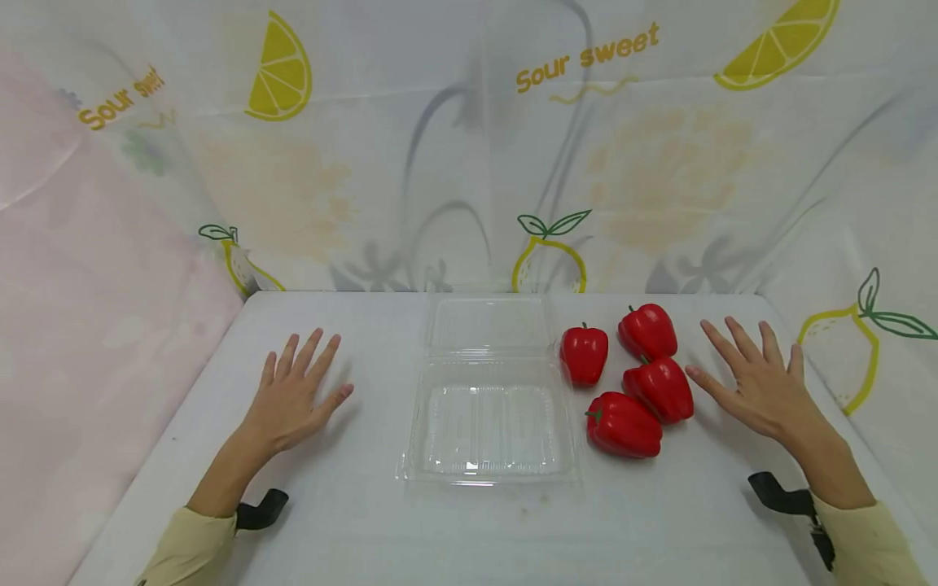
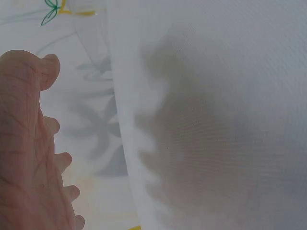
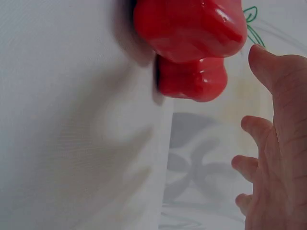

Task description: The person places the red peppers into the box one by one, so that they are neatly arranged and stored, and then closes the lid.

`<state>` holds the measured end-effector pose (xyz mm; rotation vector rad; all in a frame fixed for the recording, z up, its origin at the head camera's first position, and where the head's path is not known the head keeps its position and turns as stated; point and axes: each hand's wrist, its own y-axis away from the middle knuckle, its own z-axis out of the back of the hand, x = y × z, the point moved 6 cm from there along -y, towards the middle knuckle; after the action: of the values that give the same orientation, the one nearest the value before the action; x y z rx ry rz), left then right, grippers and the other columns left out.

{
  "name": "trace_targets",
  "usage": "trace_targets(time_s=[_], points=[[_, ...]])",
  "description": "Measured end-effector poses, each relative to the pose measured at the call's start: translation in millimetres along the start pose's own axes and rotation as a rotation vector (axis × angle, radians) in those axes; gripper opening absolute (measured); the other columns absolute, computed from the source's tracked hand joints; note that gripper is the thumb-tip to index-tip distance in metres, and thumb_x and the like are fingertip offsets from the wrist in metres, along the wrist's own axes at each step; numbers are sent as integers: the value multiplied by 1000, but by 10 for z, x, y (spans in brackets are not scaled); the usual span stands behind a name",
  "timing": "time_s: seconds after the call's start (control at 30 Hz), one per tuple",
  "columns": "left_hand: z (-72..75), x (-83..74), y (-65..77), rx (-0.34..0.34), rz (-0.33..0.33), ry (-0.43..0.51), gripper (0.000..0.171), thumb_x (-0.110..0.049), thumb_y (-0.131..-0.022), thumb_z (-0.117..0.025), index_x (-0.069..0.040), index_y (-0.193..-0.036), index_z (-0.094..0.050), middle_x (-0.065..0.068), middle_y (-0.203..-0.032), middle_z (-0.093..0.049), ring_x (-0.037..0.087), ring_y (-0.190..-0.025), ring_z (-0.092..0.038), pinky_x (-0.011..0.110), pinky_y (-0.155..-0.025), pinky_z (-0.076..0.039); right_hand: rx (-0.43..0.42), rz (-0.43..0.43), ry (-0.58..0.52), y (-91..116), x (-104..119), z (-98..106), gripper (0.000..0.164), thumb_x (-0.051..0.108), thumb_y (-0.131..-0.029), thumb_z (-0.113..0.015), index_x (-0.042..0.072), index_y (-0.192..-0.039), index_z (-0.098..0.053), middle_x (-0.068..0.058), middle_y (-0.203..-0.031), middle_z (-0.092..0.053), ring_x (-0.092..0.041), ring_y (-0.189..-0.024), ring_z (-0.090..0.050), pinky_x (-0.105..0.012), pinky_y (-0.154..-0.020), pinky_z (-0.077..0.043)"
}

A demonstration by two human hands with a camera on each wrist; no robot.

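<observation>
From my remote seat I read the clock flat on the white table (image 1: 440,537), twelve at its far edge. Nearest: beige left sleeve (image 1: 190,541) at eight, beige right sleeve (image 1: 865,533) at four, a black fitting (image 1: 262,510) by the left wrist, a matching black piece (image 1: 780,494) by the right. Left hand (image 1: 293,399) at nine: released, fingers spread, palm down over its own shadow. Right hand (image 1: 762,396) at three: likewise released, fingers apart, thumb just beside the peppers; my right wrist view shows a gap there. Clear container base (image 1: 491,431) at dial centre. Four red peppers, all right of it: front pepper (image 1: 626,427) at three, stem toward nine; second pepper (image 1: 663,389) against it, a little past two; third pepper (image 1: 584,356) at two, just beside the container, contact uncertain, stem toward twelve; rear pepper (image 1: 648,331) also at two, farther out. Container lid (image 1: 487,325) at twelve, folded back flat from the base. Beyond stands a lemon-print backdrop (image 1: 410,163).
</observation>
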<state>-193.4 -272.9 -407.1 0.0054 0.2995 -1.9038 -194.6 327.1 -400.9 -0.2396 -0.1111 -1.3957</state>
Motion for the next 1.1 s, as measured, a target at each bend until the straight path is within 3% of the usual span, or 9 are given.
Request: trace_targets(time_s=[0.1,0.2,0.37,0.77,1.1], points=[[-7,-37,-12,7,-17,21,78,-53,-97,-51,-15,-158,-22,20,-160,-20,51,-143,-14,72,-107,-11,-9,27,-23,8,32,25,87,50,-92,-58,19,-159,-13,-30,-156,-16,-57,-140,0,-80,-100,7],[0,-87,-17,19,-23,39,78,-52,-97,-52,-14,-158,-22,20,-160,-21,50,-142,-16,71,-107,-14,-9,53,-47,10,72,49,87,49,-92,-60,19,-159,-15,-29,-155,-19,-57,-139,-8,-81,-100,-5],[27,-171,-17,24,-44,57,78,-51,-97,-53,-13,-158,-24,19,-159,-24,47,-142,-21,67,-110,-16,-14,76,-67,16,138,74,86,47,-91,-62,19,-159,-18,-28,-152,-25,-53,-132,-21,-80,-90,-22],[25,-332,-31,54,-93,135,77,-48,-97,-55,-14,-158,-25,19,-156,-28,47,-134,-34,62,-105,-30,6,100,-133,11,236,91,84,46,-88,-67,18,-157,-27,-27,-148,-33,-52,-129,-26,-78,-88,-27],[-33,-406,-43,106,-100,224,74,-51,-97,-54,-24,-159,-21,11,-152,-35,37,-136,-35,59,-106,-31,20,112,-170,17,276,88,84,44,-86,-72,16,-155,-32,-28,-144,-39,-50,-125,-31,-78,-86,-30]])
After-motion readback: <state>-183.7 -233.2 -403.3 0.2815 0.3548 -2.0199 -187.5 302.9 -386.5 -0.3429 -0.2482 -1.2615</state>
